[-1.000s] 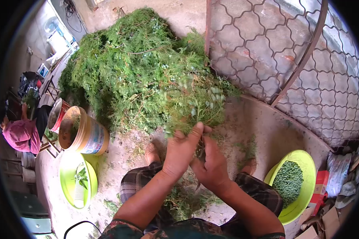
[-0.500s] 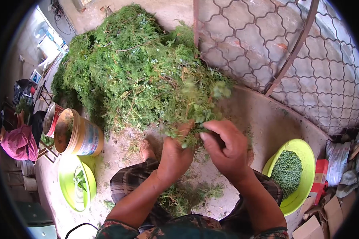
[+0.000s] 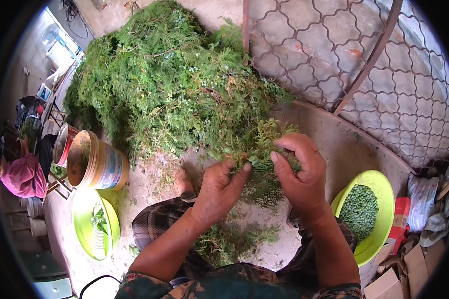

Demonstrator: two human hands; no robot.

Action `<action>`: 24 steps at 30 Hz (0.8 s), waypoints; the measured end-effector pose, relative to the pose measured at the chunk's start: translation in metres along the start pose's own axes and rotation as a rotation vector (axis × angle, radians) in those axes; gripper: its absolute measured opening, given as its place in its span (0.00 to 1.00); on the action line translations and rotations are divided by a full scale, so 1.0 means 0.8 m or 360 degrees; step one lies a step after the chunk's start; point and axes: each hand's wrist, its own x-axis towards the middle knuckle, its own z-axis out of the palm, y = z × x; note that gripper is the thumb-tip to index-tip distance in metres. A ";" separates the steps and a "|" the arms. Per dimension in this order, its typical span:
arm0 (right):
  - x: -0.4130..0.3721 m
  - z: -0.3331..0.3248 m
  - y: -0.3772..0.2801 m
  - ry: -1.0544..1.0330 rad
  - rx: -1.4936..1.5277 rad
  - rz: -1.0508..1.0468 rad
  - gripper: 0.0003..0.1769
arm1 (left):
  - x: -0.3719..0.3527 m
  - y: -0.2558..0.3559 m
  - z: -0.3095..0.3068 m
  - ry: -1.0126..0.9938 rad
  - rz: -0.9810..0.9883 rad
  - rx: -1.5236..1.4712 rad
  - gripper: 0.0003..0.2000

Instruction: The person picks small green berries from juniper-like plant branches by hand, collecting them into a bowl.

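Note:
My left hand (image 3: 218, 189) pinches a leafy evergreen sprig (image 3: 262, 135) between thumb and fingers, above the floor between my knees. Across from it, my right hand (image 3: 304, 172) is curled, its thumb and forefinger at the sprig's right edge; whether anything lies in its palm is hidden. Small pale green cones sit among the scaly leaves near my left thumb. Just beyond the hands rises a large heap of evergreen branches (image 3: 159, 84), dotted with bluish-green cones. At my right stands a yellow-green basin (image 3: 385, 219) holding many picked green cones (image 3: 358, 212).
Another yellow-green basin (image 3: 113, 219) at left holds leaves and a white ribbed object. Behind it stand a tan bucket (image 3: 112, 167) and a red-white bucket (image 3: 62, 144). A person in pink (image 3: 25, 174) is at far left. Metal lattice (image 3: 369, 70) and cardboard (image 3: 416, 259) border the right.
My right hand has moved slightly right and up, and my left hand slightly down. The sprig has turned, its foliage now spreading between and below the hands.

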 end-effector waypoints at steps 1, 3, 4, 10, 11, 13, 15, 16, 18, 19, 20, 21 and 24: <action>0.001 0.000 0.002 0.0024 -0.0035 -0.0089 0.09 | 0.000 0.000 0.000 -0.0058 0.0010 0.0029 0.08; -0.004 -0.001 -0.007 -0.0109 0.0188 0.0155 0.09 | 0.001 -0.003 0.006 0.0014 -0.0102 -0.0252 0.08; -0.006 -0.001 -0.012 -0.0241 0.0410 0.0395 0.09 | 0.001 -0.005 0.009 0.0090 -0.0208 -0.0533 0.08; -0.013 0.000 -0.017 -0.0558 0.0248 0.0407 0.07 | 0.005 -0.025 0.004 0.0090 -0.0077 -0.0437 0.09; -0.012 0.000 -0.017 -0.0388 0.0191 0.0238 0.07 | 0.006 -0.026 0.004 0.0089 -0.0081 -0.0437 0.09; -0.004 -0.003 -0.012 -0.0184 0.0176 0.0194 0.06 | 0.007 -0.029 0.002 0.0154 -0.0077 -0.0255 0.06; 0.000 -0.006 -0.004 0.0032 0.0153 0.0158 0.05 | 0.002 -0.033 -0.006 0.0074 -0.0075 -0.0039 0.07; 0.000 -0.006 0.002 0.0116 0.0169 0.0245 0.05 | 0.002 -0.036 -0.011 0.0001 -0.0061 0.0175 0.08; -0.001 -0.007 0.011 0.0188 0.0289 0.0422 0.05 | -0.001 -0.057 -0.023 0.0002 -0.0052 0.0387 0.09; -0.003 -0.007 0.010 0.0191 0.0288 0.0427 0.05 | 0.001 -0.054 -0.025 0.0016 -0.0041 0.0601 0.09; -0.004 -0.008 0.008 0.0084 0.0258 0.0470 0.05 | 0.002 -0.047 -0.026 0.0014 -0.0039 0.0604 0.09; -0.006 -0.007 0.006 -0.0023 0.0232 0.0511 0.05 | 0.003 -0.034 -0.028 -0.0020 -0.0163 0.0619 0.09; -0.013 0.003 0.007 -0.0161 0.0111 0.0366 0.06 | 0.007 -0.026 -0.028 0.0009 -0.0242 0.0627 0.09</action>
